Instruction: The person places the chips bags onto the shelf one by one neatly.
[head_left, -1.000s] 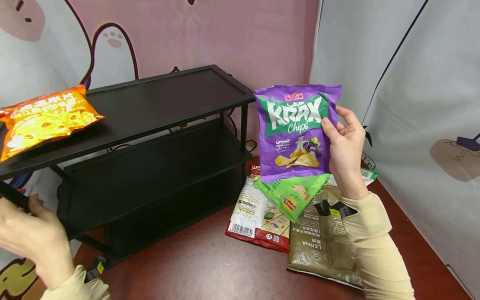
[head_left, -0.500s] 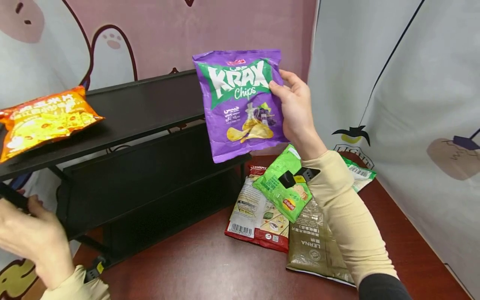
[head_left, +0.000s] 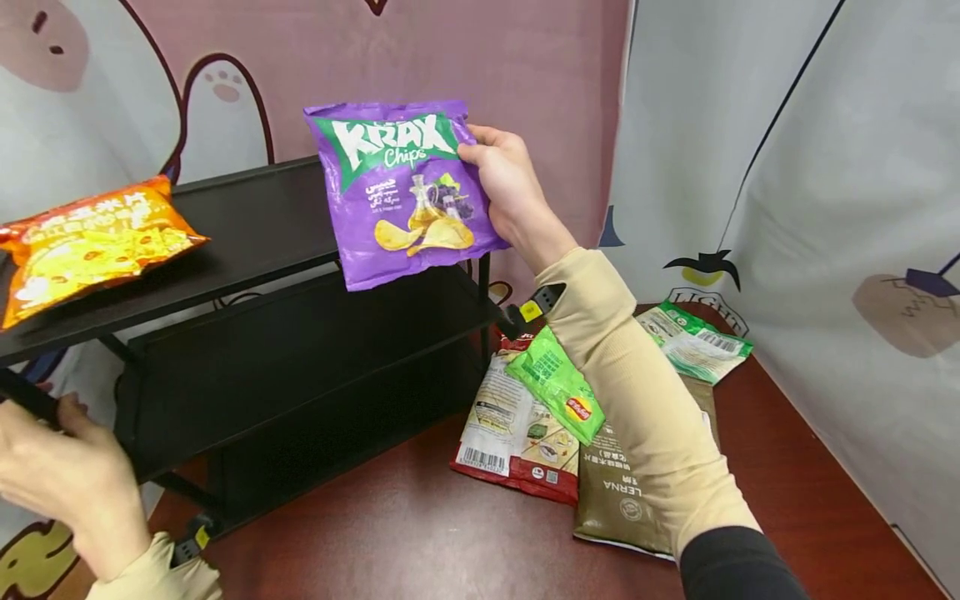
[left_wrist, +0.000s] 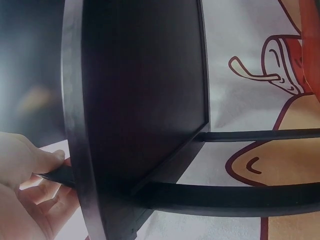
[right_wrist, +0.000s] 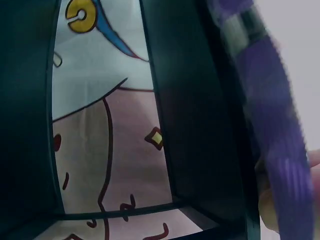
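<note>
My right hand (head_left: 506, 179) pinches a purple KRAX chip bag (head_left: 405, 200) by its right edge, thumb on the printed front. The bag hangs over the right part of the black shelf rack's top board (head_left: 255, 212) and hides some of it. In the right wrist view the purple bag (right_wrist: 277, 135) shows edge-on beside the boards. My left hand (head_left: 67, 475) grips the rack's near left post; the left wrist view shows thumb and fingers around that dark post (left_wrist: 62, 175). An orange snack bag (head_left: 97, 242) lies on the left end of the top board.
On the red-brown table (head_left: 390, 525) right of the rack lie a green chip bag (head_left: 558, 387), a white and red snack bag (head_left: 517, 425), a brown LERNA bag (head_left: 626, 500) and a green-white bag (head_left: 697, 342). The rack's middle shelf (head_left: 300, 333) sits below the top board. Printed curtains hang behind.
My right hand has carried the purple chip bag leftward and up, from above the table's snack bags to over the top board. My left hand stays on the post.
</note>
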